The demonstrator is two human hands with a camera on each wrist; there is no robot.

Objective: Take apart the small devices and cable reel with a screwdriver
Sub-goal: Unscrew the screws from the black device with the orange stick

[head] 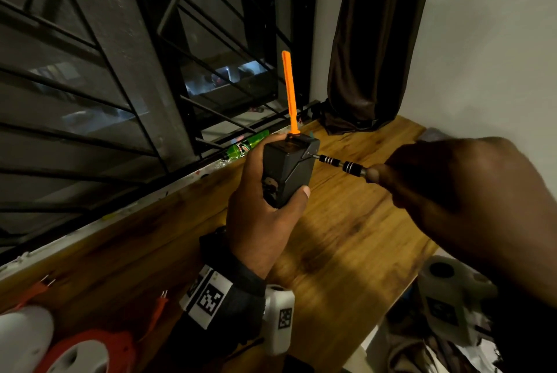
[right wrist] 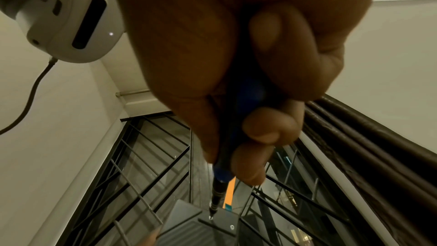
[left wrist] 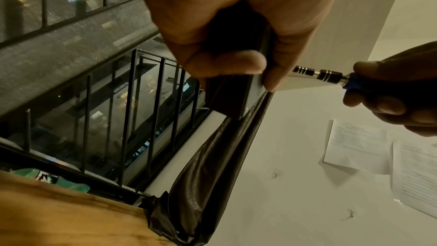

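The small black plastic box device (head: 287,170), gripped upright by the left hand (head: 262,215), is being unscrewed; the right hand (head: 470,191), curled round the blue-handled metal screwdriver (head: 343,164), must next turn steadily.

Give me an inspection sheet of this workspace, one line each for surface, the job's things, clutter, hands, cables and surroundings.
Surface: wooden table, bare grain beside the hands.
Job's things: black device with an upright orange strip, held above the table; screwdriver tip at a screw on its upper side; orange-and-white cable reel at the near left edge.
Clutter: green soda bottle lying by the window.
Hands: left hand grips the device; right hand holds the screwdriver.
Cables: one dark lead from the white unit in the right wrist view.
Surroundings: barred window, dark curtain, white wall with papers.
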